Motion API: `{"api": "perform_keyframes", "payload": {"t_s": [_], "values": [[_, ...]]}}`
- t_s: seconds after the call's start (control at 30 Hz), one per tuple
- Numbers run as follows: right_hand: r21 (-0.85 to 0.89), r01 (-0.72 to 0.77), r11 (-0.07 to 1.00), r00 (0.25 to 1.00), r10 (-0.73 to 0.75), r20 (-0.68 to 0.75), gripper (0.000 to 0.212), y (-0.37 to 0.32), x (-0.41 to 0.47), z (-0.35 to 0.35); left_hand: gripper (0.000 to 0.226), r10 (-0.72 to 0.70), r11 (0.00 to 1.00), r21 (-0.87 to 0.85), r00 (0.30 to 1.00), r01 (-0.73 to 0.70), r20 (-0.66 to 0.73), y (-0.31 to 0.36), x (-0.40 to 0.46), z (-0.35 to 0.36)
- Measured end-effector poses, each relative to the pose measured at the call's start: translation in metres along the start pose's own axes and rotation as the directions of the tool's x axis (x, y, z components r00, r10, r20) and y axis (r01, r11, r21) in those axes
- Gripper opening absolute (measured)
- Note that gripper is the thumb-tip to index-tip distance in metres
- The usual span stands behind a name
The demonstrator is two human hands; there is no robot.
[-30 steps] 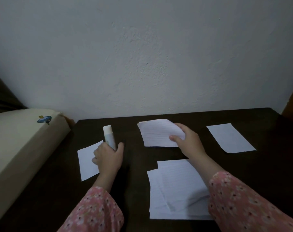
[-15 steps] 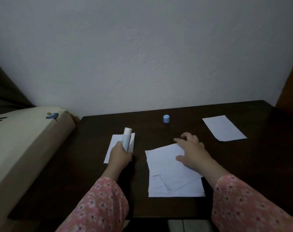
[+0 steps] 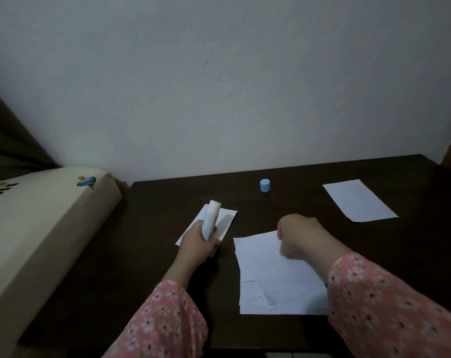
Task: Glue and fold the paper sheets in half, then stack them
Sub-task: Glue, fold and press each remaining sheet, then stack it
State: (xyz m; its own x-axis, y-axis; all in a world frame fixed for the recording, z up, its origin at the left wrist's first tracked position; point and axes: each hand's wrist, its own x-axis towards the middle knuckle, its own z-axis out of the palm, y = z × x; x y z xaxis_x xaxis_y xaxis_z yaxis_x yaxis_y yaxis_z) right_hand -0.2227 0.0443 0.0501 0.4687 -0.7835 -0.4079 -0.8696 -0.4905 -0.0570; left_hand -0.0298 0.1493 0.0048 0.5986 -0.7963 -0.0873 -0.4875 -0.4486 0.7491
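The folded white lined sheet (image 3: 265,254) now tops the stack; right hand (image 3: 296,235) rests clenched on it, left hand (image 3: 197,241) grasping the uncapped white glue stick (image 3: 210,219)

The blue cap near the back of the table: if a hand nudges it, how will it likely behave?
The blue cap stands on end, apart from the paper sheets, so a light push would probably slide it on the dark table. It looks small and probably light, so it may tip easily. Being round, once on its side it could roll, perhaps toward the wall.
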Motion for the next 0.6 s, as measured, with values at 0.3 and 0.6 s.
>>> {"api": "perform_keyframes", "payload": {"t_s": [0.3, 0.6], "values": [[0.067, 0.355, 0.933, 0.880, -0.309, -0.361, 0.049, -0.038, 0.053, 0.003, 0.042, 0.107, 0.993, -0.066, 0.992, -0.103, 0.067, 0.001, 0.022, -0.001], [0.234, 0.466, 0.853, 0.812, -0.308, -0.496, 0.025, -0.015, 0.090, 0.041, 0.038, 0.128, 0.986, 0.112, 0.991, -0.123, -0.038, -0.001, 0.036, 0.002]]}}
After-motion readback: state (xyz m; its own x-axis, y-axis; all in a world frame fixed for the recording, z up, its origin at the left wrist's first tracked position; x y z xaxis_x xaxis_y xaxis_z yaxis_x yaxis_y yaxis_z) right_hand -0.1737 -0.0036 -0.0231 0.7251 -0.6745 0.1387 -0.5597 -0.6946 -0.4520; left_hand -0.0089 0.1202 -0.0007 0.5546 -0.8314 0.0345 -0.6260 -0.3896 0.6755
